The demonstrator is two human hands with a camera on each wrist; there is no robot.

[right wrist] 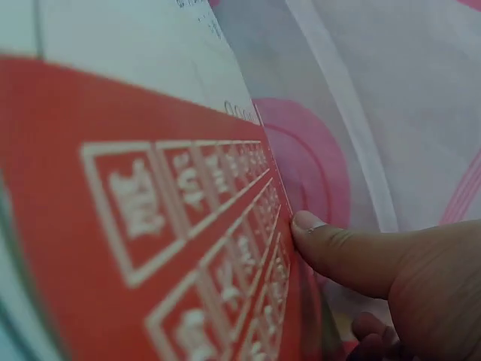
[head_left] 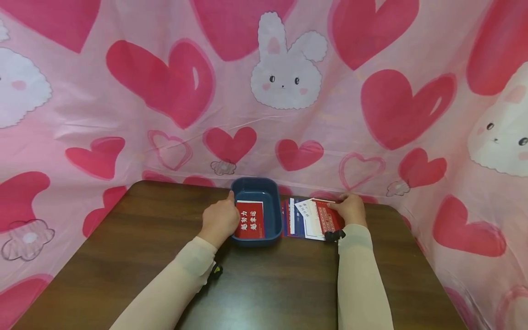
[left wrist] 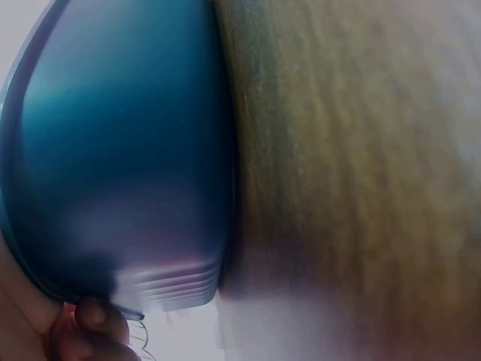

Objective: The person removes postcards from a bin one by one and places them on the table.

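A dark blue plastic bin [head_left: 257,242] stands near the back of the table, with a red card [head_left: 250,221] bearing white characters lying in it. My left hand [head_left: 221,219] grips the bin's left rim, its fingertips [left wrist: 103,322] at the edge in the left wrist view. To the right of the bin, several cards lie in an overlapping spread, among them a blue card [head_left: 298,228] and a white card [head_left: 304,209]. My right hand [head_left: 353,211] pinches the edge of the rightmost red card [right wrist: 68,188], printed with boxed characters, its thumb [right wrist: 338,252] at that edge.
The brown wooden table [head_left: 264,293] has rounded back corners. A pink curtain [head_left: 235,110] with hearts and rabbits hangs right behind the bin and cards, and also on both sides. Black straps [head_left: 334,235] sit at the wrists.
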